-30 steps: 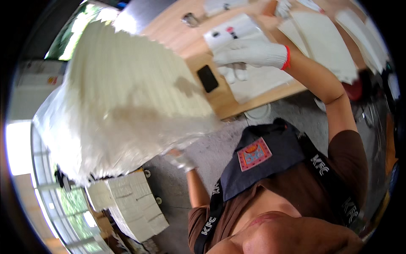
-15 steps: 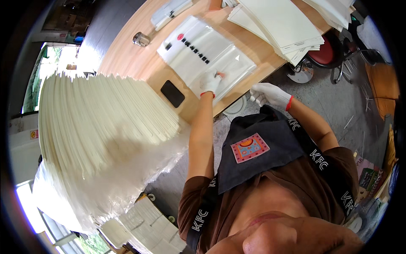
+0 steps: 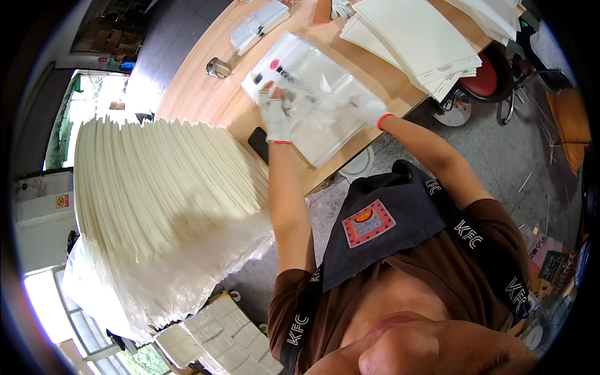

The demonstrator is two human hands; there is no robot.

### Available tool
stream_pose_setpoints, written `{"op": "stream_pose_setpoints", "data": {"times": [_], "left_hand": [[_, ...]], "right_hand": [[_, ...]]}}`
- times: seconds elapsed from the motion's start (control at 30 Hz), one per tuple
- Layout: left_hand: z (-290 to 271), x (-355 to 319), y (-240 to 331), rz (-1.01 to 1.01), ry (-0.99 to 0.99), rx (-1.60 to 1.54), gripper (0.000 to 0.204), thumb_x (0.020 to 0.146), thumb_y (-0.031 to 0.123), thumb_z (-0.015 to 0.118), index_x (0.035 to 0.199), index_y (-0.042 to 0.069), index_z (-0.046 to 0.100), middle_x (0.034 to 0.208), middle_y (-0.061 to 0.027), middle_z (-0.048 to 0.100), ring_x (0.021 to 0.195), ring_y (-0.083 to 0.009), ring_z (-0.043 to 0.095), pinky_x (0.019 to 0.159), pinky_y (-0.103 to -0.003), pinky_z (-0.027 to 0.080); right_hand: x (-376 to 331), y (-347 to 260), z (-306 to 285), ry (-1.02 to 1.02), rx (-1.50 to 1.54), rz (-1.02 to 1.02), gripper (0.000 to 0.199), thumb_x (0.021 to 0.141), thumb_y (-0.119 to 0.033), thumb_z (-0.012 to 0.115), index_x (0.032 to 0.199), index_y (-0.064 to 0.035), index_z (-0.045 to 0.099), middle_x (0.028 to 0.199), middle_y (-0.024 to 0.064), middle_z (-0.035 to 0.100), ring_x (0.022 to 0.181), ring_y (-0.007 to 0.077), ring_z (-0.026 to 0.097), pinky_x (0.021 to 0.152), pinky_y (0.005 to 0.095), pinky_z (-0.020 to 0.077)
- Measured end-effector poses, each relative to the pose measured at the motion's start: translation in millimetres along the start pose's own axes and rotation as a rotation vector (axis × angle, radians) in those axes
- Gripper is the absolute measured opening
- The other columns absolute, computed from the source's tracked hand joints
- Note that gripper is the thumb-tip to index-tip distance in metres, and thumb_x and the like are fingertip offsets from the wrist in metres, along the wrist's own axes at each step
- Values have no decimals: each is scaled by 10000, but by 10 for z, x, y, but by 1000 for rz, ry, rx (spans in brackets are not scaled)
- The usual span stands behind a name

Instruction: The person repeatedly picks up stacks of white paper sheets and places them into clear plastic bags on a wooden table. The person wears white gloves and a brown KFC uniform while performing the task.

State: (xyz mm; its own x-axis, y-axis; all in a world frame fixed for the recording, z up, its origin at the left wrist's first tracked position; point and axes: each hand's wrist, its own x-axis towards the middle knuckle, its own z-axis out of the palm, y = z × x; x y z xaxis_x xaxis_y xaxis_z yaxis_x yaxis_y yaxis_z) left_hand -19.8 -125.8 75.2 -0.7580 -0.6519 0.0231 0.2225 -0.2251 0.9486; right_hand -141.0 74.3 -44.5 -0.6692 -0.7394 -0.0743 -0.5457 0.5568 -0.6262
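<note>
The white-gloved left hand (image 3: 277,115) curls its grip over the printed end of the clear bag (image 3: 325,134); whether it pinches the plastic I cannot tell. The right hand (image 3: 369,110), blurred, meets the bag's right side, its hold equally unclear. Placed at opposite sides, they probably keep the slick, creased plastic flat. The bag lies upper centre on the smooth wooden bench (image 3: 200,97), near a dark phone (image 3: 258,145) and shiny metal can (image 3: 218,67). Stiff white cards (image 3: 425,40) overlap at upper right; at left, crinkled wrap (image 3: 187,275) surrounds the ribbed cream pile (image 3: 162,181), perhaps for protection.
</note>
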Motion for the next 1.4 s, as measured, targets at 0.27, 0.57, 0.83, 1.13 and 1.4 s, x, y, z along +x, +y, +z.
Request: {"op": "stream_pose_setpoints", "data": {"times": [0.27,0.57,0.83,1.13,1.4], "left_hand": [[967,-558,6,289,-417,730,255,862,23,544,1112,64,567,909,-52,650,700,-158,599,682,-282,488],[1261,-1134,-147,394,-510,1162,235,870,123,516,1080,44,588,1038,-158,607,924,-295,583,842,-376,452],[875,-703,-665,10,-309,617,275,947,243,499,1128,42,549,1079,-59,595,786,-106,564,632,-236,487],[1654,-364,-1010,-266,-547,417,321,931,294,521,1119,40,583,1012,-56,616,865,-132,560,745,-277,466],[1473,-677,-692,-448,-372,253,237,831,74,532,1008,-72,590,921,-137,633,731,-219,641,634,-301,522]], "right_hand": [[-232,-852,-749,-56,434,-59,352,882,-370,515,1101,-112,613,890,130,669,851,277,642,768,389,496],[-645,-684,-970,-193,15,-169,291,859,-303,553,1088,-138,626,941,135,658,870,259,632,755,397,494],[-871,790,-1752,409,-561,-109,255,793,-264,594,959,-70,596,968,118,604,901,272,614,720,399,521],[-786,506,-2167,282,-959,-409,161,775,-226,556,766,-70,595,640,61,613,591,248,645,539,378,525],[-1667,343,-1741,251,-56,-243,324,834,-346,585,957,-48,607,954,146,614,947,268,583,877,403,440]]}}
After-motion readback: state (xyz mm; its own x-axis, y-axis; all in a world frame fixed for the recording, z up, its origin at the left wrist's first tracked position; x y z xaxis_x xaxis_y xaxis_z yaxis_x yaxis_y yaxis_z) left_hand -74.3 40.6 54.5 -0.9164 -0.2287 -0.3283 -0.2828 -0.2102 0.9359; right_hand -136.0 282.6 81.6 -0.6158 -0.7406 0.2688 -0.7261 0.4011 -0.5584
